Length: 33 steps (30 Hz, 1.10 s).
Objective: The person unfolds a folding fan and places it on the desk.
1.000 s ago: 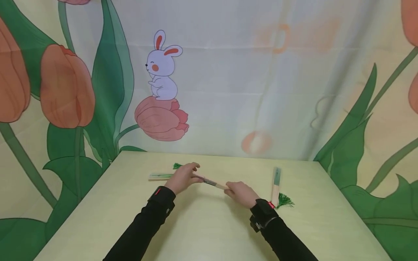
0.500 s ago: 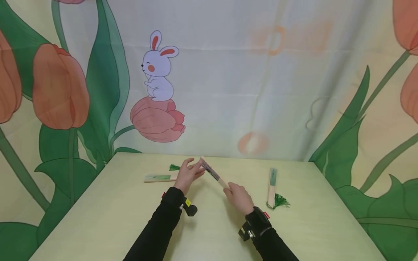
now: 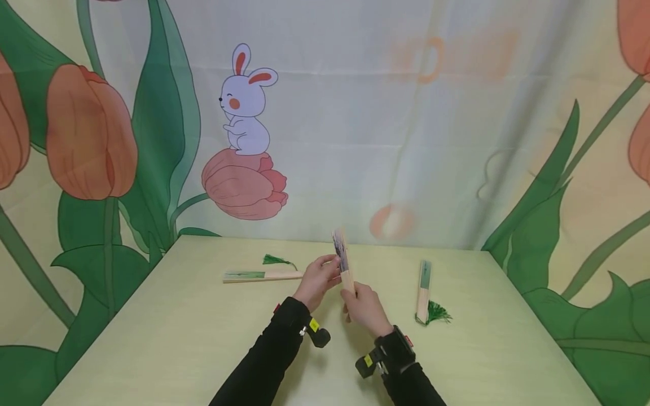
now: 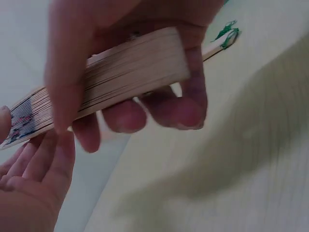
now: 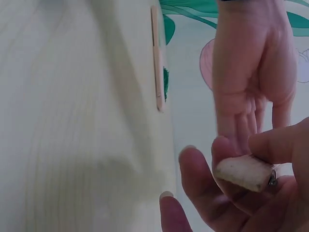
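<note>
A folded hand fan, with pale wooden ribs and a dark patterned leaf, stands nearly upright between the hands. The right hand grips its wooden base between thumb and fingers; the squared rib end shows in the right wrist view. Around the leaf end, the left hand holds the fan with fingers on one side. In the left wrist view its thumb tip lies at the leaf, with the fingers below. Seen there, the closed ribs form a tight stack.
Another folded fan with a green tassel lies crosswise on the table, behind the left hand. To the right lies a further folded fan, lengthwise, its green tassel spread beside it. A printed curtain hangs behind.
The held fan has swung from slanting low between the hands to nearly upright. The left hand let its end go, then moved right and took hold of the leaf side; the right hand kept its grip.
</note>
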{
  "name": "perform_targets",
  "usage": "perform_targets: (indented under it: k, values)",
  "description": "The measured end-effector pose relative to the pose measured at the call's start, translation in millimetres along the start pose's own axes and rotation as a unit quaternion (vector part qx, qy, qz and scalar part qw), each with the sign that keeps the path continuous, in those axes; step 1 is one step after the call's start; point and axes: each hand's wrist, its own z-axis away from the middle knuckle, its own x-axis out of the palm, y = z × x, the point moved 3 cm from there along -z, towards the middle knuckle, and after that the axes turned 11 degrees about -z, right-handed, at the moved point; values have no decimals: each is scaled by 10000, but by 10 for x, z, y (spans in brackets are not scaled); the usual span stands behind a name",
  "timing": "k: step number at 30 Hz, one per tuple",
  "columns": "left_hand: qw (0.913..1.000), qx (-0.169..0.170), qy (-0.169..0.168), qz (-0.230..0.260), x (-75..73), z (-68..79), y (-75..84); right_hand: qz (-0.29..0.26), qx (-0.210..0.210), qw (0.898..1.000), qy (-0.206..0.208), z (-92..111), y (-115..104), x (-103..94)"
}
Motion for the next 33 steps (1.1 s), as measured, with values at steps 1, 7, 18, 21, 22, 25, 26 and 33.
perform_targets:
  k: [1,7,18,21,22,25,26,33]
  values:
    - [9999,49,-91,-77,42,11,-2,-65,27,10000,-2,-2,-9,6]
    - [9985,134,-530,-65,194,68,-56,-318,67,9995,53,-32,-34,16]
    - [9990,-261,-349,-47,191,73,-84,-1136,198,9932,185,-110,-70,-53]
    - [9991,-303,-308,-32,180,58,-98,-1379,206,9901,127,-115,-95,-61]
    - [9991,-301,-304,14,179,54,-103,-1477,218,9887,94,-117,-99,-62]
    - [9989,-313,-309,149,186,54,-127,-1662,307,9856,42,-122,-96,-71]
    - [9987,-332,-310,209,190,56,-137,-1683,344,9851,40,-125,-87,-76]
    - [9984,-364,-232,366,173,79,-198,-1392,333,9896,-136,-124,-101,-103]
